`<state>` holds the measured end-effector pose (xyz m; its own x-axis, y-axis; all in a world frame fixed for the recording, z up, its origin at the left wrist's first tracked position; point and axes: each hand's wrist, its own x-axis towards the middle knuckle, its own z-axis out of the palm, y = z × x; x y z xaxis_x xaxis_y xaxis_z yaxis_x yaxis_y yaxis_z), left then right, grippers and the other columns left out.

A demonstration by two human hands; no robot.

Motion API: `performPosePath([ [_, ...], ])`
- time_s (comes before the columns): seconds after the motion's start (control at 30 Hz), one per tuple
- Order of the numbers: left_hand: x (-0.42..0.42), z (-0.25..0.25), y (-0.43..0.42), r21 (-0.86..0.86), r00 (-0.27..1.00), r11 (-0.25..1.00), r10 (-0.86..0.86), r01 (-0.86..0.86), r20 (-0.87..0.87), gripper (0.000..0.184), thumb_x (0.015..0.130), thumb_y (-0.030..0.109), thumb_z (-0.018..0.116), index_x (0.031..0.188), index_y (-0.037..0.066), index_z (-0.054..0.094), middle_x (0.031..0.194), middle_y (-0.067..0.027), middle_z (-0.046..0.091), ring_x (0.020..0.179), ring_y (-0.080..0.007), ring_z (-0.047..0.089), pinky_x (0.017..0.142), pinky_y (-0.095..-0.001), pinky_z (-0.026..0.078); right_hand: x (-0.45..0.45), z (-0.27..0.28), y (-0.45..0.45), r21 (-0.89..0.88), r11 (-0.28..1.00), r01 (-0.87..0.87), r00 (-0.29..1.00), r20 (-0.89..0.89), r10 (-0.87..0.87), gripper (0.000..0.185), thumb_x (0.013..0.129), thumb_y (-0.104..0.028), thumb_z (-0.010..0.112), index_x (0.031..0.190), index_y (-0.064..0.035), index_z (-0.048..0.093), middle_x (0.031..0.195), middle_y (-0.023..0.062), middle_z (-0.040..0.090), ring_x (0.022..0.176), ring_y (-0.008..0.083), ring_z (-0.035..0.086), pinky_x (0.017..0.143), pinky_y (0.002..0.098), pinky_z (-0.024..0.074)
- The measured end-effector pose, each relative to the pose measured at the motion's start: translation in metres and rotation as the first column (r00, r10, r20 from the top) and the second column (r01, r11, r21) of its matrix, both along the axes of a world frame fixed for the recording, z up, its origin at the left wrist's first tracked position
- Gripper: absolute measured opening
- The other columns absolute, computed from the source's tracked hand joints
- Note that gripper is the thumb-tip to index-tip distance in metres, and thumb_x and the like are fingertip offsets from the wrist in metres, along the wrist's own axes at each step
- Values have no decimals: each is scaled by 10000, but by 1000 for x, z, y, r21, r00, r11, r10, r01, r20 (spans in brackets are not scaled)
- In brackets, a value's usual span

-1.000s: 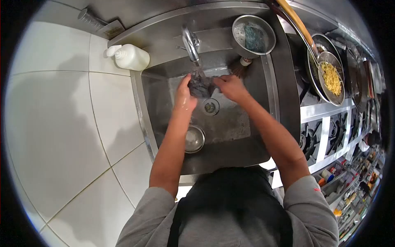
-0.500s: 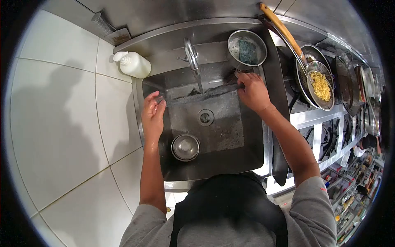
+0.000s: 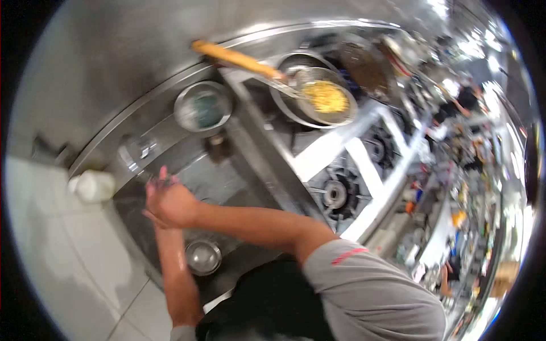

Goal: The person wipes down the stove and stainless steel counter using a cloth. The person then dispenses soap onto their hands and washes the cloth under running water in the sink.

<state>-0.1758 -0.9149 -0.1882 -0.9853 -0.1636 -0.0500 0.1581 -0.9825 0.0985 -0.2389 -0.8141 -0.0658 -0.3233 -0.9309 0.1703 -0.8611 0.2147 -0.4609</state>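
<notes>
Over the left side of the metal sink [image 3: 250, 196], my right hand [image 3: 175, 206] lies across my left hand [image 3: 151, 192], the two touching. Both are just below the faucet [image 3: 132, 154]. Motion blur and overlap hide most fingers, so I cannot make out anything held between them. A small round metal bowl [image 3: 203, 257] sits on the sink floor near my left forearm. At the sink's back right corner stands a metal bowl [image 3: 181, 115] with a green scouring pad [image 3: 208, 110] inside.
A white pump bottle [image 3: 94, 186] stands left of the sink. On the stove to the right, a wooden-handled strainer [image 3: 304, 77] holding yellow shreds [image 3: 325, 96] rests over a pan [image 3: 280, 101]. A gas burner [image 3: 335, 194] lies nearer. People are in the blurred kitchen beyond.
My hands were apart over the sink; my right hand has moved left and met my left hand. The view has swung right, showing more of the stove and kitchen.
</notes>
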Motion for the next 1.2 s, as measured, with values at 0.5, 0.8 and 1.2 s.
performPosePath([
  [0.5, -1, 144, -46, -362, 648, 926, 342, -109, 680, 322, 998, 380, 616, 1121, 87, 660, 1136, -99, 681, 1086, -275, 639, 1001, -494, 500, -38, -64, 38, 164, 976, 140, 805, 556, -209, 364, 746, -252, 780, 1018, -21, 709, 1034, 208, 713, 983, 396, 673, 873, 465, 530],
  [0.8, 33, 54, -1, -679, 459, 688, 532, 255, 712, 603, 965, 542, 592, 1444, 184, 514, 1484, -72, 484, 1414, -266, 374, 1129, -517, 290, -59, -120, -5, 124, 941, 315, 662, 681, -312, 336, 698, -135, 705, 986, 35, 667, 953, 281, 675, 964, 474, 647, 843, 493, 523],
  [1.2, 23, -21, 13, -168, 642, 986, 134, -7, 755, 350, 985, 184, 524, 1297, 34, 578, 1215, -132, 641, 1083, -277, 654, 919, -386, 545, -16, -69, 50, -93, 935, 343, 652, 740, -166, 556, 721, -317, 822, 1062, 77, 630, 959, 253, 662, 857, 375, 654, 782, 410, 525],
])
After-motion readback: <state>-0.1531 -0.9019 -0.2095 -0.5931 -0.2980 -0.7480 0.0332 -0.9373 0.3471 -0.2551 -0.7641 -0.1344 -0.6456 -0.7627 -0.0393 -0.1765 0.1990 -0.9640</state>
